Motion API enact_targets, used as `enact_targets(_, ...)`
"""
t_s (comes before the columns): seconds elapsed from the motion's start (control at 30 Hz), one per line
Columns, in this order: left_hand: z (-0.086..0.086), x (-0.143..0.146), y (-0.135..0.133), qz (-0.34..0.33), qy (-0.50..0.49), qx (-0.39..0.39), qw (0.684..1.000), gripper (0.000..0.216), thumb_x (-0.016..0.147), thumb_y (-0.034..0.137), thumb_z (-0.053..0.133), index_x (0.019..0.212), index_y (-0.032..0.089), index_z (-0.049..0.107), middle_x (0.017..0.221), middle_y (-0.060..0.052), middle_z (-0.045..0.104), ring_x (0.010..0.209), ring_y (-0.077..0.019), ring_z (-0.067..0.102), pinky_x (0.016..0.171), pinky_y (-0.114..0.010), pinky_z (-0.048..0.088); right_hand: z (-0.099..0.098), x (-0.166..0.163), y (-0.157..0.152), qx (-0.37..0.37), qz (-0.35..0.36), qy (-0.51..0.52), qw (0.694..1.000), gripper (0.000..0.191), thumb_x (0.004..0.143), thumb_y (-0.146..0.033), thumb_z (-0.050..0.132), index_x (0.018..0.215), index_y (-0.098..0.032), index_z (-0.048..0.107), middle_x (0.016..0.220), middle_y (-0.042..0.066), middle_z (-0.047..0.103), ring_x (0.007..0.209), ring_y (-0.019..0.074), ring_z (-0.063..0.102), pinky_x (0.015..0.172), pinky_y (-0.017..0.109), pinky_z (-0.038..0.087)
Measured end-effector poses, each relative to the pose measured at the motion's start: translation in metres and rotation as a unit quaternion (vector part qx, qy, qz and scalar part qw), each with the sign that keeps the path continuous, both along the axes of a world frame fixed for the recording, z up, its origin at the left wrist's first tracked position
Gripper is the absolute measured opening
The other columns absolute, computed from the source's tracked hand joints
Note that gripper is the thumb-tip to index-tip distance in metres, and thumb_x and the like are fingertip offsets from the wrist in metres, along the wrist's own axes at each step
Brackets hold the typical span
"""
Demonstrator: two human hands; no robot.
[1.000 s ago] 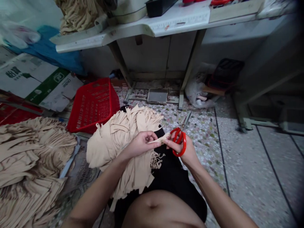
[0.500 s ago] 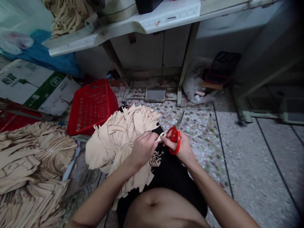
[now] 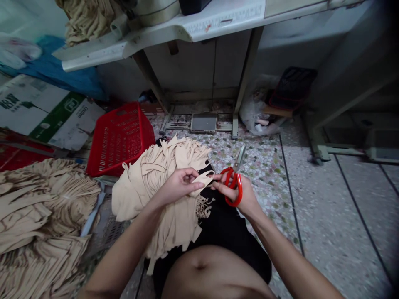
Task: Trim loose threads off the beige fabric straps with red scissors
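Note:
My left hand (image 3: 183,185) pinches a beige fabric strip (image 3: 204,178) whose end curves into a loop. My right hand (image 3: 238,193) is closed round the red-handled scissors (image 3: 232,182), blades pointing up and away from me. Its fingertips touch the looped end of the strip. Under my left hand a bundle of beige fabric strips (image 3: 156,166) lies across my lap, gathered near its middle. Small beige scraps (image 3: 204,207) rest on my black trousers (image 3: 218,228), just beside the bundle.
More beige strips (image 3: 40,207) are piled at the left. Behind them stand a red basket (image 3: 118,137) and a white-and-green carton (image 3: 46,112). A white worktable (image 3: 224,25) with metal legs spans the back, a pedal (image 3: 204,122) beneath it. A plastic bag (image 3: 257,112) sits right of it.
My left hand has turned and spread its thumb, showing more of the strip. The loop has opened wider. My right hand and the scissors have shifted slightly to the right.

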State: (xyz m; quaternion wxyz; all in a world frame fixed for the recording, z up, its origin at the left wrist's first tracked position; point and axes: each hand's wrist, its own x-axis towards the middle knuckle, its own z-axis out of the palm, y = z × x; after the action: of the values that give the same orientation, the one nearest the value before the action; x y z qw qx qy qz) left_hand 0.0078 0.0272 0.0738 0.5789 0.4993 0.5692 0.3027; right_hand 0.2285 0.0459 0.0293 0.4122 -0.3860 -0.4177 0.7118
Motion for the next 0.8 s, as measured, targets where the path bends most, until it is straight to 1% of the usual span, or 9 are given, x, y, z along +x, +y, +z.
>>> enact_targets(0.1,0.002,-0.005,0.002,-0.006,-0.012,-0.008,1.0,0.039,0.077,0.041,0.086,0.099,0.013,0.069,0.079,-0.001,0.063,0.067,-0.0095,0.053,0.06,-0.021,0.039,-0.002,0.0,-0.008,0.021,0.012,-0.059,0.998,0.043,0.076,-0.051,0.087,0.079,-0.021,0.056,0.077,0.003,0.072,0.059,0.0167,0.066,0.061,0.029,0.055)
enact_targets(0.17,0.002,-0.006,0.002,-0.008,-0.023,-0.023,0.999,0.04,0.079,0.043,0.083,0.1,0.011,0.073,0.083,-0.004,0.067,0.069,-0.0115,0.057,0.061,-0.022,0.042,-0.006,0.006,-0.016,0.039,0.069,-0.1,0.992,0.042,0.084,-0.055,0.079,0.078,-0.022,0.054,0.062,-0.002,0.063,0.052,0.0147,0.058,0.051,0.026,0.047)
enact_targets(0.2,0.002,-0.006,0.002,-0.003,-0.029,-0.027,0.999,0.04,0.08,0.045,0.082,0.1,0.011,0.075,0.085,-0.005,0.069,0.07,-0.0126,0.059,0.062,-0.023,0.043,-0.01,0.011,-0.02,0.049,0.102,-0.113,0.987,0.043,0.087,-0.057,0.075,0.077,-0.022,0.052,0.059,-0.003,0.058,0.051,0.0143,0.056,0.05,0.025,0.044)
enact_targets(0.27,0.0,-0.004,0.002,0.014,-0.036,-0.018,0.999,0.039,0.082,0.046,0.081,0.099,0.011,0.077,0.087,-0.007,0.072,0.074,-0.0146,0.062,0.066,-0.024,0.046,-0.016,0.021,-0.027,0.091,0.157,-0.136,0.974,0.043,0.091,-0.059,0.069,0.079,-0.022,0.05,0.065,-0.003,0.056,0.057,0.0147,0.055,0.052,0.025,0.043)
enact_targets(0.37,-0.005,0.003,0.001,0.031,-0.038,0.013,0.999,0.036,0.083,0.046,0.079,0.096,0.011,0.079,0.09,-0.007,0.074,0.079,-0.0151,0.064,0.073,-0.025,0.048,-0.024,0.036,-0.033,0.174,0.218,-0.196,0.94,0.039,0.099,-0.057,0.058,0.085,-0.021,0.052,0.078,0.0,0.058,0.068,0.016,0.055,0.062,0.027,0.044)
enact_targets(0.43,-0.009,0.008,0.0,0.038,-0.046,0.012,0.998,0.036,0.082,0.045,0.081,0.096,0.011,0.079,0.091,-0.007,0.074,0.078,-0.0147,0.065,0.073,-0.024,0.047,-0.028,0.042,-0.033,0.199,0.244,-0.238,0.919,0.036,0.102,-0.054,0.053,0.088,-0.021,0.053,0.08,0.0,0.058,0.069,0.0158,0.053,0.063,0.027,0.042)
enact_targets(0.5,-0.013,0.012,-0.001,0.044,-0.062,-0.004,0.997,0.039,0.08,0.045,0.083,0.097,0.011,0.078,0.091,-0.007,0.075,0.077,-0.0149,0.065,0.072,-0.024,0.048,-0.031,0.045,-0.032,0.202,0.254,-0.265,0.908,0.036,0.104,-0.054,0.051,0.087,-0.021,0.052,0.077,-0.001,0.056,0.066,0.0151,0.05,0.062,0.027,0.04)
enact_targets(0.63,-0.015,0.016,-0.002,0.043,-0.081,-0.028,0.995,0.041,0.078,0.046,0.084,0.096,0.011,0.078,0.091,-0.008,0.076,0.077,-0.0152,0.066,0.072,-0.024,0.048,-0.034,0.042,-0.028,0.199,0.264,-0.264,0.906,0.037,0.105,-0.053,0.049,0.084,-0.022,0.05,0.073,-0.003,0.053,0.064,0.0145,0.047,0.06,0.026,0.037)
enact_targets(0.8,-0.013,0.016,-0.002,0.045,-0.084,-0.026,0.995,0.04,0.078,0.045,0.085,0.097,0.011,0.078,0.092,-0.008,0.076,0.077,-0.0149,0.066,0.074,-0.024,0.049,-0.03,0.034,-0.026,0.21,0.263,-0.254,0.907,0.039,0.102,-0.054,0.055,0.081,-0.022,0.048,0.07,-0.005,0.047,0.063,0.0138,0.044,0.058,0.025,0.034)
